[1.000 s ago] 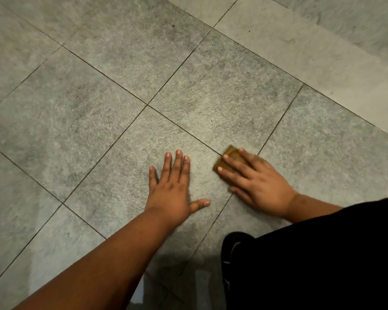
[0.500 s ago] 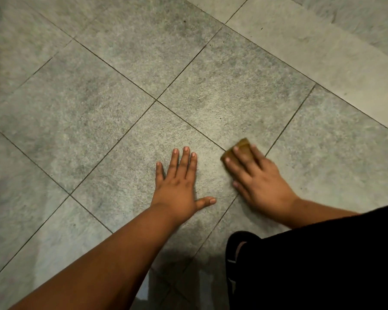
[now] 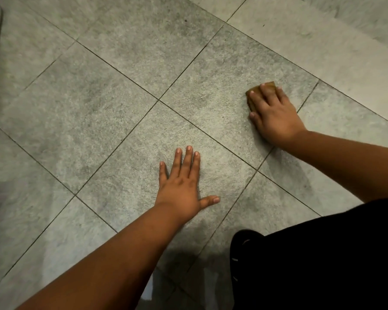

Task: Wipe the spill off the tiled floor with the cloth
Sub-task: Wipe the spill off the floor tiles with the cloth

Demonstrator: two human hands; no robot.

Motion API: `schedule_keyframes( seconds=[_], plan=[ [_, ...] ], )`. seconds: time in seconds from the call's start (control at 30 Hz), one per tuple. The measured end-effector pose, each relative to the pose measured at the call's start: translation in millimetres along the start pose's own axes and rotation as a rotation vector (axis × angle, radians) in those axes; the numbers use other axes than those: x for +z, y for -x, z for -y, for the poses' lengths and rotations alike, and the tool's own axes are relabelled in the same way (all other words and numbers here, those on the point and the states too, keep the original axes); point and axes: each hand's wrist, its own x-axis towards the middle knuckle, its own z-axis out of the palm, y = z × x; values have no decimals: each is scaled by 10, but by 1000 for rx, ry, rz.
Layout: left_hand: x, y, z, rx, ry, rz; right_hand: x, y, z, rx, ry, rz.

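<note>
1. Cloth (image 3: 262,89), brown, folded: now lying farther from the left hand (image 3: 182,184), one tile over, on the tiled floor (image 3: 121,108).
2. Right hand (image 3: 272,113): reaching forward, straight fingers pressing the cloth flat.
3. Left hand: lying released, palm down, fingers extended.

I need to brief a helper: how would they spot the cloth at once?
Start at the grey tiled floor, then go to the right hand pressed flat at upper right. The cloth peeks out under its fingers: a small brown pad, the only brown thing on the tiles.
</note>
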Motion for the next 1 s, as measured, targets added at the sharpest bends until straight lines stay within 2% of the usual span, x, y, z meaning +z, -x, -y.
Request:
schedule_keyframes(
  seconds=[0.13,0.3,0.37,0.47,0.57,0.7,0.83,1.0],
  plan=[
    [17,-6,9,-4,2,-21,99,567,400,-81,-57,41],
    [51,-7,42,10,26,-81,153,1207,1125,-272,-264,55],
    [48,24,99,31,73,-119,109,1196,1141,-244,-433,54],
    [7,53,92,41,233,-189,6,1136,921,-93,-630,25],
    [-126,54,-208,13,366,-288,12,1099,657,-1,-569,-53],
    [-169,-104,-912,46,313,-397,53,1051,471,90,-473,-89],
    [-1,-305,-1057,-21,156,-269,128,1058,345,72,-344,-71],
    [117,-309,-842,59,70,-269,200,1078,357,90,-300,-47]
  ],
)
